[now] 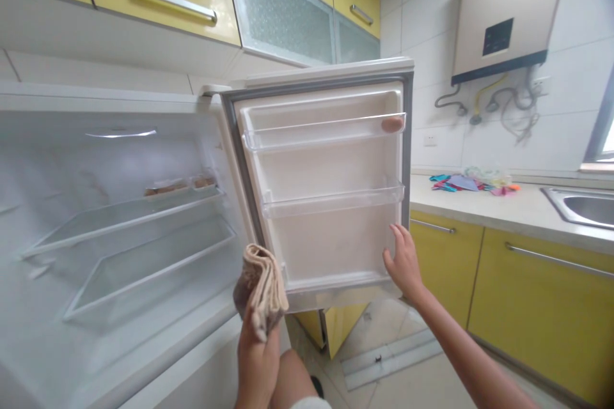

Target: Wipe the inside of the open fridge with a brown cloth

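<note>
My left hand (pixel 259 348) is closed around a folded cloth (pixel 263 287), beige with a brown patch, held upright before the hinge side of the refrigerator door (pixel 330 236). At the door's free edge, low on the right, my right hand (pixel 405 262) grips the border, thumb and fingers showing on the inner side. The door stands wide open. Two clear door shelves (pixel 330 201) cross it, and a brown egg-like item (pixel 392 123) sits at the right end of the upper one. Left of the door is the refrigerator interior with glass shelves (pixel 158 268).
Packed brownish food (pixel 167 188) lies at the back of the upper glass shelf. Right of the door, colourful cloths (pixel 463 182) lie on the counter (pixel 518 211) beside a sink (pixel 590 208). A yellow cabinet door (pixel 343 326) stands ajar below the refrigerator door. A water heater (pixel 508 13) hangs above.
</note>
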The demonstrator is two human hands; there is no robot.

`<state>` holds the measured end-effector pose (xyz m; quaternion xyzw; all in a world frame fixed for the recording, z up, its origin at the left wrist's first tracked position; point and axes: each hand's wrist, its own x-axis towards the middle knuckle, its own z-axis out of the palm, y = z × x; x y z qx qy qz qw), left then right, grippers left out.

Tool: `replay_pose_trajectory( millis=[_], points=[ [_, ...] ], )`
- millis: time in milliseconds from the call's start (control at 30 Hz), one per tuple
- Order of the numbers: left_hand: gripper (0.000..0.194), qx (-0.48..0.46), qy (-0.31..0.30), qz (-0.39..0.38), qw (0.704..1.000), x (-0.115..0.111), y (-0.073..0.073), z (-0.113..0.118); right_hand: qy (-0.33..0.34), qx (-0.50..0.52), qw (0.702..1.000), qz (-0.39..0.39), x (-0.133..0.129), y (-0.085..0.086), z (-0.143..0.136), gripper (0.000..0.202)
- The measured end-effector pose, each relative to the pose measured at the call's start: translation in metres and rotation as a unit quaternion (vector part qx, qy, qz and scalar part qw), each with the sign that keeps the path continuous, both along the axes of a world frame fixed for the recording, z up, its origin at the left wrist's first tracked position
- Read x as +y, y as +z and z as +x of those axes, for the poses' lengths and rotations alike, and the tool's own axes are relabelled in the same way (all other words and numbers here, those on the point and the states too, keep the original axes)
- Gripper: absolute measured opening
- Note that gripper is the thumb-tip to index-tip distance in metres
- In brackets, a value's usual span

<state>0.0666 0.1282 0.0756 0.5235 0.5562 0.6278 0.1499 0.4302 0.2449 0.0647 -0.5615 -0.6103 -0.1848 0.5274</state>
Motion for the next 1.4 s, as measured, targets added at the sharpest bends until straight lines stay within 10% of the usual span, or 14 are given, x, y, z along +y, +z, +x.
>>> replay_pose_trajectory(
  millis=[200,700,1133,1400],
  points=[
    [0.068,0.437,-0.09,-0.101,0.889,0.048,-0.004,0.048,0.022,-0.077,0.996,-0.048,-0.019,-0.067,-0.018,0.043],
    [0.074,0.527,-0.242,-0.105,0.808,0.05,0.001,0.168,0.117,-0.067,0.96,-0.244,-0.04,-0.07,-0.012,0.042],
    [0.085,0.518,-0.15,-0.175,0.824,0.077,0.011,0.021,0.098,-0.093,0.973,-0.189,-0.046,-0.068,-0.014,0.028],
    [0.019,0.528,-0.204,-0.217,0.795,0.095,0.052,0.015,0.088,-0.097,0.974,-0.186,-0.047,-0.067,-0.016,0.026]
  ],
)
